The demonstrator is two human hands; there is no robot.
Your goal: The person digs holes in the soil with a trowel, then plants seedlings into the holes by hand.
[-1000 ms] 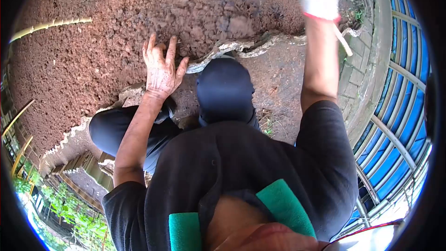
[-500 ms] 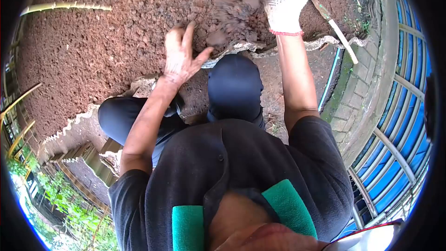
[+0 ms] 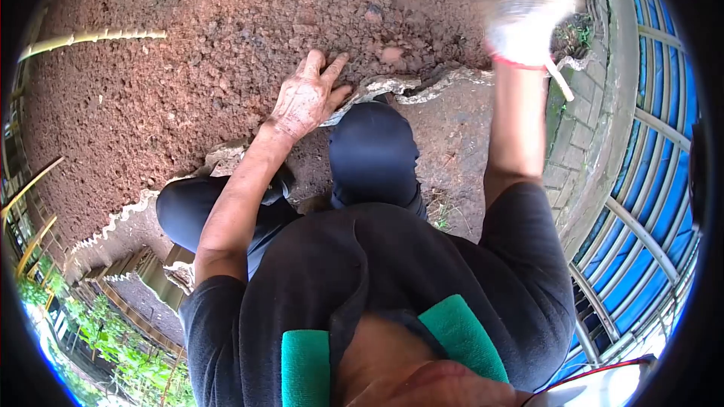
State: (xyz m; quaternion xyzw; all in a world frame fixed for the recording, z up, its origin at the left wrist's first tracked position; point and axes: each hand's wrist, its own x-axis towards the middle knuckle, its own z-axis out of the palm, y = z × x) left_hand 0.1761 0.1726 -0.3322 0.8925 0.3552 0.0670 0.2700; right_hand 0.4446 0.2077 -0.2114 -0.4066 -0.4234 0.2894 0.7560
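Observation:
My bare left hand (image 3: 303,99) rests on the reddish-brown soil (image 3: 204,68) by the bed's front edge. Its fingers are spread, with nothing in them. My right hand (image 3: 526,19) wears a white knitted glove with a red cuff and is over the far right of the bed. Motion smears its fingers, and a brownish blur runs beside them; I cannot make out what that is or whether it is held. Below the glove shows the end of a pale stick-like handle (image 3: 559,81), the rest hidden behind the hand.
A wavy, broken sheet edging (image 3: 445,84) borders the bed just beyond my knee (image 3: 373,147). A bamboo stick (image 3: 94,38) lies on the soil at left. On the right are a paved strip (image 3: 581,132) and a barred fence with blue sheeting (image 3: 641,241).
My right hand has moved right, away from the middle of the bed, where soil was flying. My left hand has dropped slightly and settled on the soil, its fingers less stretched.

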